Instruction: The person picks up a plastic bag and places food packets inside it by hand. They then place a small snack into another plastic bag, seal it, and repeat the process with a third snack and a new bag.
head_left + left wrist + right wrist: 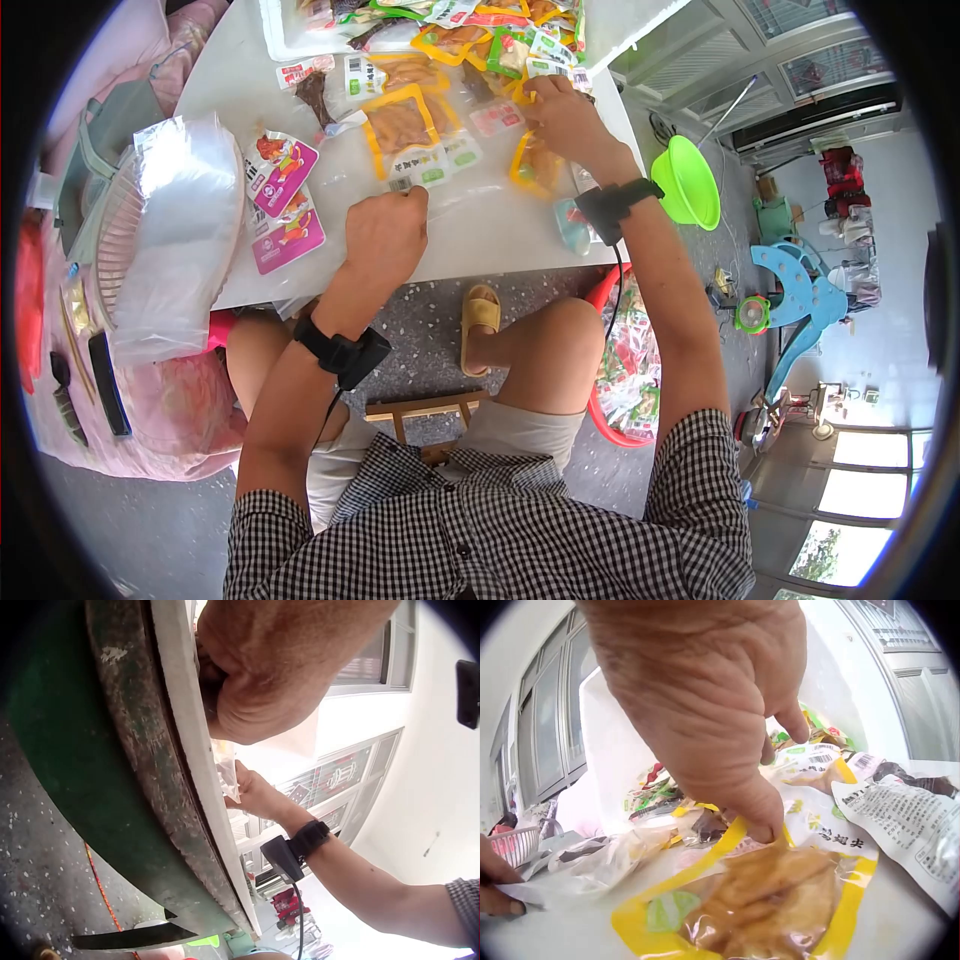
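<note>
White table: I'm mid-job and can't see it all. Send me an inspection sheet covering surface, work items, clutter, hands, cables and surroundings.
Surface: white table; spills: nothing seen.
Work items: yellow-edged packets spread across the middle; more packets in the white box at the far side.
Clutter: two pink printed packets and clear plastic over a ribbed basket, left.
Hands: left hand pinches a clear bag; right hand is among the packets, grip unclear.
Cables: a black cable hangs from the right wrist unit; across the tabletop, nothing seen.
Surroundings: green basin and red-rimmed tub, right.
</note>
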A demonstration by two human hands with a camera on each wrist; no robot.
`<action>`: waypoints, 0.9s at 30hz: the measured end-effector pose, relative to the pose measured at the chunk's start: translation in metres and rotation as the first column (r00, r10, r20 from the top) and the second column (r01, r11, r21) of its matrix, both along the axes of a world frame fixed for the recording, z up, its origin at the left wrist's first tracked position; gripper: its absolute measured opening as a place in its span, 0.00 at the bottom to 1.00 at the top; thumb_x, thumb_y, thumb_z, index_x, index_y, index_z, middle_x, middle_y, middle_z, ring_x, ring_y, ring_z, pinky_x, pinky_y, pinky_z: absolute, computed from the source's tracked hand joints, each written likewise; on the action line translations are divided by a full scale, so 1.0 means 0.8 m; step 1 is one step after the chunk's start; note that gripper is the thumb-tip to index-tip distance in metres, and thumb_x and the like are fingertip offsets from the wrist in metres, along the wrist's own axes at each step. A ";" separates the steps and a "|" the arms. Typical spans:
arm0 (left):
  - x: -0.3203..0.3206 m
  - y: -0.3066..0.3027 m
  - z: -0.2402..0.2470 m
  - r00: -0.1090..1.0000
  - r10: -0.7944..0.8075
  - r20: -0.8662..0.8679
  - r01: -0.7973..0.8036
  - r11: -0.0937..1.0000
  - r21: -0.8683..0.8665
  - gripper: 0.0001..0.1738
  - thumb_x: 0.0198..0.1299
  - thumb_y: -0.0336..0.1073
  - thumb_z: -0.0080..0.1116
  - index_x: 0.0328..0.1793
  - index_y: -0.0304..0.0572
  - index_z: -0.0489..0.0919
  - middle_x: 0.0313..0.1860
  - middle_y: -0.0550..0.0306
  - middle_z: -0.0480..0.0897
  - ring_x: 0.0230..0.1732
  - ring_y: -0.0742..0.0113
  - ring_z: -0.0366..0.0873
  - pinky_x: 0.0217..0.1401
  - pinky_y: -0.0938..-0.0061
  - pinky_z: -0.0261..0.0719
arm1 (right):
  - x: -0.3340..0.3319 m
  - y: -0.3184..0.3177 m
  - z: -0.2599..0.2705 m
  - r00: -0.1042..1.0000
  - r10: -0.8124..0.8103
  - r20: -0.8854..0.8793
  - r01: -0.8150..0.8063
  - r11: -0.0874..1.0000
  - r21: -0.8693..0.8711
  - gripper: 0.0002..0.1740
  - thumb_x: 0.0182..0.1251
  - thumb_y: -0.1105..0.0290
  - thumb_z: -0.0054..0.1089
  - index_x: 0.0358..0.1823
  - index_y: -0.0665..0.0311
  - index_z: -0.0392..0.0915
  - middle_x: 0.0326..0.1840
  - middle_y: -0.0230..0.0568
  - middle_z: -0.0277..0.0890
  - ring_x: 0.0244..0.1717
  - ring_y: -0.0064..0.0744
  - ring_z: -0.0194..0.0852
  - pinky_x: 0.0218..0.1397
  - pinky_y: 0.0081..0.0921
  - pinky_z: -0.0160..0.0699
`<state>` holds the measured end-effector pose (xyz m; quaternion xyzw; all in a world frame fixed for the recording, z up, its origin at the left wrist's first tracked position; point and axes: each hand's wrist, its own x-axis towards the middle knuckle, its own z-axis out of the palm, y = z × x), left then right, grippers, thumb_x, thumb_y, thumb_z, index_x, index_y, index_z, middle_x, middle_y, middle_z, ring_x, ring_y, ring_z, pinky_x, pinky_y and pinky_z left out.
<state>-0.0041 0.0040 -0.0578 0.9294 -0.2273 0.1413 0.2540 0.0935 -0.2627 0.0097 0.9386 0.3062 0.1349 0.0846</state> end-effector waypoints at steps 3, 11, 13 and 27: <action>0.000 0.000 0.000 1.000 -0.011 0.000 0.011 1.000 -0.022 0.03 0.48 0.30 0.57 0.29 0.40 0.75 0.21 0.50 0.78 0.23 0.49 0.77 0.26 0.59 0.74 | -0.008 0.003 0.035 0.995 0.082 0.064 -0.093 0.977 0.190 0.05 0.47 0.78 0.61 0.26 0.64 0.74 0.42 0.38 0.73 0.47 0.43 0.70 0.48 0.34 0.74; -0.002 0.002 0.006 0.996 -0.001 0.093 0.014 0.991 -0.136 0.05 0.53 0.33 0.57 0.29 0.39 0.75 0.21 0.50 0.77 0.22 0.49 0.77 0.24 0.59 0.73 | -0.123 0.029 0.092 0.877 -0.019 -0.481 0.401 0.579 0.710 0.07 0.60 0.77 0.58 0.39 0.69 0.72 0.30 0.34 0.78 0.33 0.25 0.76 0.35 0.22 0.72; -0.002 0.002 0.006 0.995 0.006 0.104 0.010 0.988 -0.151 0.06 0.54 0.33 0.57 0.29 0.39 0.75 0.21 0.49 0.77 0.22 0.48 0.76 0.23 0.59 0.72 | -0.157 0.039 0.086 0.796 0.074 -0.600 0.519 0.426 0.741 0.06 0.62 0.77 0.57 0.39 0.70 0.72 0.28 0.31 0.76 0.30 0.18 0.73 0.32 0.18 0.71; -0.002 0.010 0.017 0.988 0.057 0.146 -0.028 0.981 -0.193 0.09 0.58 0.36 0.56 0.43 0.43 0.79 0.24 0.50 0.79 0.23 0.50 0.78 0.24 0.62 0.73 | -0.185 0.084 -0.015 0.675 0.214 -0.706 0.732 -0.072 0.677 0.06 0.60 0.75 0.58 0.37 0.69 0.75 0.28 0.38 0.79 0.25 0.19 0.76 0.27 0.16 0.73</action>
